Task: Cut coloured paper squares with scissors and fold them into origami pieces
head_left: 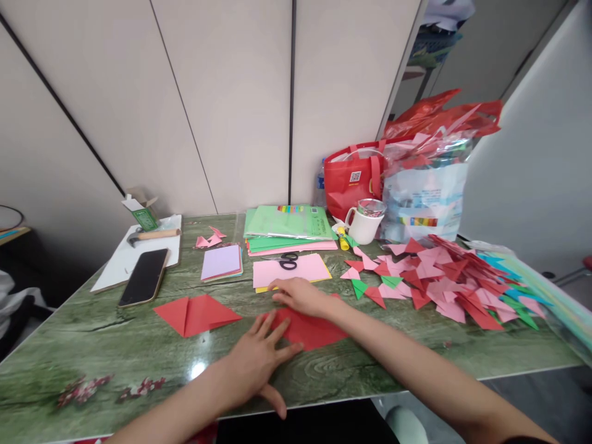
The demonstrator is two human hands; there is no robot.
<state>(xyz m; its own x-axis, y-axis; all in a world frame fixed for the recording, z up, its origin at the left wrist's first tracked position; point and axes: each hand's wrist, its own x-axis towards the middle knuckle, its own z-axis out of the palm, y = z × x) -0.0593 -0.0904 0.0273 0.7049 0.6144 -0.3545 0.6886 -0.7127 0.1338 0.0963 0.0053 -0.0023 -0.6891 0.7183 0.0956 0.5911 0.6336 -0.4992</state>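
Observation:
A red sheet of paper (314,331) lies on the table in front of me, partly hidden under my hands and right forearm. My left hand (259,354) rests at its left edge with fingers spread, some fingertips on the paper. Across the sheet's far side reaches my right hand (298,296), fingers stretched to the left and slightly bent; the contact beneath them is hidden. Just beyond are pink and yellow sheets (305,269) with black-handled scissors (288,261) on top. To the left sits another red paper (198,314) with creases and a folded part.
Folded paper pieces (430,274) are heaped at right, near a white mug (365,223) and a red bag (354,179). Green paper packs (289,223) and a square paper stack (222,263) stand at the back. A phone (144,277) and hammer (155,234) lie left.

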